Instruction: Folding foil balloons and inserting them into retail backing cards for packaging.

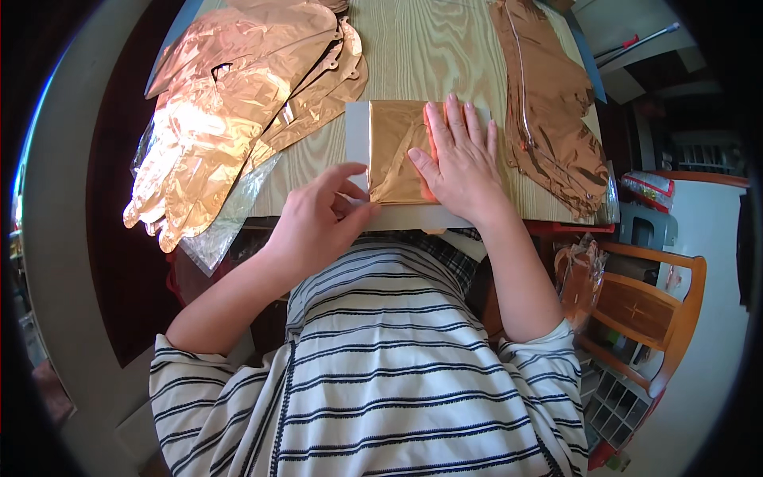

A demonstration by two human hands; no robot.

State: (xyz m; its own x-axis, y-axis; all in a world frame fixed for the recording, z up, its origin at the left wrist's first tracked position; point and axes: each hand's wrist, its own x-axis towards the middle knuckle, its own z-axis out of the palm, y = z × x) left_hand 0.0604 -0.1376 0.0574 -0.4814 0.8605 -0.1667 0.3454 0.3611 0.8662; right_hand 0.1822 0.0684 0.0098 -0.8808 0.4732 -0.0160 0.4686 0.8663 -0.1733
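A folded copper-gold foil sheet [393, 151] lies in a flat rectangle on a grey board [358, 131] at the table's near edge. The board shows along the foil's left side and below it. My right hand [461, 159] is laid flat on the foil's right part, its fingers stretched out, with a bright orange edge showing beside them. At the foil's lower left corner is my left hand [322, 207], fingers bent and apart from the thumb. The left thumb tip reaches the corner; whether it presses on the foil I cannot tell.
Large flat foil balloons [230, 103] are piled on the left of the wood-grain table [413, 48], a clear plastic bag [226, 219] beneath them. More copper foil [548, 103] lies along the right side. A wooden chair [644, 310] stands at the right.
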